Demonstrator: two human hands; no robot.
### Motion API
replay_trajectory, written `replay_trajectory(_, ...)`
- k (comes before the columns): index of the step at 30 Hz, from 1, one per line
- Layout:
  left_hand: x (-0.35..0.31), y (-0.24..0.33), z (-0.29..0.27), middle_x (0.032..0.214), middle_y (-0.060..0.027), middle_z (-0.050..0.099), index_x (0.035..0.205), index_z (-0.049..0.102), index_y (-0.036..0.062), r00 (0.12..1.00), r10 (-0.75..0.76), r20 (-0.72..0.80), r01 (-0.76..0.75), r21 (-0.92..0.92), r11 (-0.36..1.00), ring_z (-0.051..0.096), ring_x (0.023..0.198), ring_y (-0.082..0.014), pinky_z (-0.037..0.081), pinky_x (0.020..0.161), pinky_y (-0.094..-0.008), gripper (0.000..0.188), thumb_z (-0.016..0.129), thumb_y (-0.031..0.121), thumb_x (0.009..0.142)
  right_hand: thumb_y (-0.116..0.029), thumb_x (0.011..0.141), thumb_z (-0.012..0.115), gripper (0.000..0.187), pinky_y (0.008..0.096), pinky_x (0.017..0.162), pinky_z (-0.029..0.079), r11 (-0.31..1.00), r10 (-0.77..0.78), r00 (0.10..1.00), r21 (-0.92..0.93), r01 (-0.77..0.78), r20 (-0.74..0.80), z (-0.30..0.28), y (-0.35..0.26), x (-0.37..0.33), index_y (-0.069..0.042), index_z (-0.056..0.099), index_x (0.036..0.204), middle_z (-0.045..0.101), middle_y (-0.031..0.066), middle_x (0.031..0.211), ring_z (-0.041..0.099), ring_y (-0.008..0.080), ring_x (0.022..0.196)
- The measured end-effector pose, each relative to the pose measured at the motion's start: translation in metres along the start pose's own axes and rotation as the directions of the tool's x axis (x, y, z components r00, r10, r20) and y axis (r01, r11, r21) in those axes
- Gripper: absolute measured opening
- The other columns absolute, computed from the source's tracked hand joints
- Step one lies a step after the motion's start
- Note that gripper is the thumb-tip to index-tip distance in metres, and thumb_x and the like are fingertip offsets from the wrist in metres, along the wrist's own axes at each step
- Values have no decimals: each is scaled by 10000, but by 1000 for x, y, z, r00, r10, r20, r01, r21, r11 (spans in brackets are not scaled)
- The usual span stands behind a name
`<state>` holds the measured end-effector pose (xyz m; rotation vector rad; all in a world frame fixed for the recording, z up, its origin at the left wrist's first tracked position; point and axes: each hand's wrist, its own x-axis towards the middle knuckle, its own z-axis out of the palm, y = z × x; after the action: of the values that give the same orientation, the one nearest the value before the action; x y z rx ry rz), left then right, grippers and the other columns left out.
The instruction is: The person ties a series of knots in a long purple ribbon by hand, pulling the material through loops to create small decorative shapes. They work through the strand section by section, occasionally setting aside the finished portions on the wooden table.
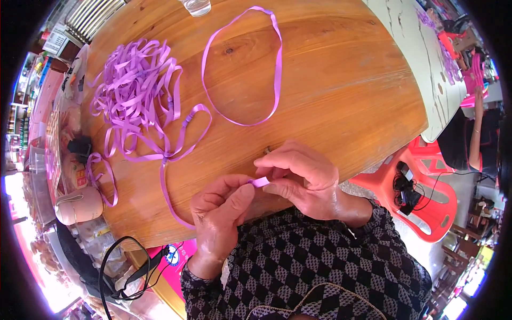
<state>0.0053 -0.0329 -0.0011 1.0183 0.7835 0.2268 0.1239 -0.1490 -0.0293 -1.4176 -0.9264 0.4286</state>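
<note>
A short stretch of purple ribbon (260, 182) shows between my two hands, just above the table's near edge. My left hand (221, 205) pinches it between thumb and forefinger. Against its other end rests the thumb of my right hand (306, 181), with the fingers curled around and the forefinger lifted off; the grip behind is partly hidden. From the heap, a purple strap (169, 194) runs down toward my left hand. A large tangled heap of purple ribbon straps (133, 80) lies at the far left. One separate ribbon loop (278, 69) is spread out beyond my hands.
The wooden table (341, 96) carries a clear cup (197, 6) at its far edge. A pinkish roll-shaped item (79, 207) and a dark cable (104, 266) are at the left. Red plastic stools (437, 213) stand at the right, near another person's arm (476, 130) and a white marbled table (410, 42).
</note>
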Motion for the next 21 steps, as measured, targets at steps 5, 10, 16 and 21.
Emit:
replay_trajectory(5,-5,-5,5,710,6,579,957,589,-37,958,285,36,-282,304,910,465,559,-32,363,493,-161,162,623,58,831,-38,748,678,240,275,646,461,999,-38,997,-4,38,66,-3,-2,3,-5,615,977,595,90,853,572,188,766)
replay_trajectory(10,-5,0,0,728,-11,587,937,583,-42,960,249,128,-279,343,897,507,599,-48,410,535,-166,144,621,44,829,-28,745,678,196,288,624,451,990,-117,988,-64,124,100,-3,5,4,-45,636,936,595,75,842,564,200,732)
replay_trajectory(16,-2,6,0,706,-44,599,922,584,-35,996,46,79,-54,114,992,543,600,-68,422,518,-174,117,603,34,829,22,728,675,164,288,610,443,979,-173,983,-98,178,57,-1,3,4,-48,627,869,589,71,821,557,197,706)
replay_trajectory(21,3,1,1,689,-54,598,914,583,-27,1000,22,22,-21,-37,999,546,580,-84,407,510,-177,106,572,51,843,15,759,661,114,253,619,435,998,10,998,67,-14,66,0,4,1,-20,618,859,588,76,820,559,149,739)
